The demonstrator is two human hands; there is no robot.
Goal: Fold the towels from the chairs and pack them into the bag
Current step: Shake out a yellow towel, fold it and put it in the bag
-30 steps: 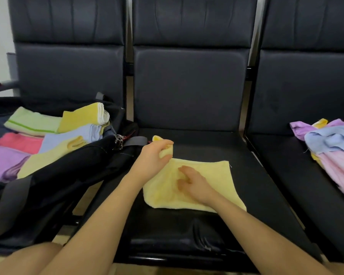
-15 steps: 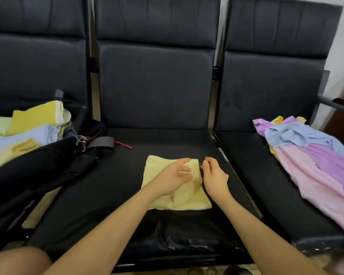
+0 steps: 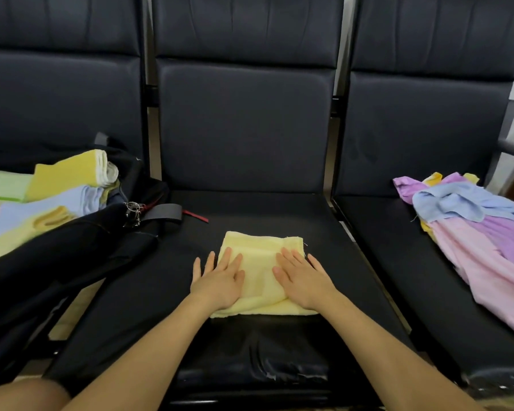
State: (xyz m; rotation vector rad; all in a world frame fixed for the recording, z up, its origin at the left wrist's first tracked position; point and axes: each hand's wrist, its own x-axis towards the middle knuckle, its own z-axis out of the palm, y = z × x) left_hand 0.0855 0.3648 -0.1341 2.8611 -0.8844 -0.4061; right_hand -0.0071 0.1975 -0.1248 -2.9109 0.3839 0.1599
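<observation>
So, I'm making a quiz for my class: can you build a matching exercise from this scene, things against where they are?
Things:
1. pale yellow towel
2. black bag
3. pile of unfolded towels
4. key ring

Places:
A. right chair
B. left chair
C. middle chair, under both hands
D. on the bag's edge

Pairs: 1-C, 2-B, 3-A, 4-D

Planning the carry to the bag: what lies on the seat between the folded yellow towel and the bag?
In the head view, only bare black seat separates the yellow towel from the bag.
</observation>
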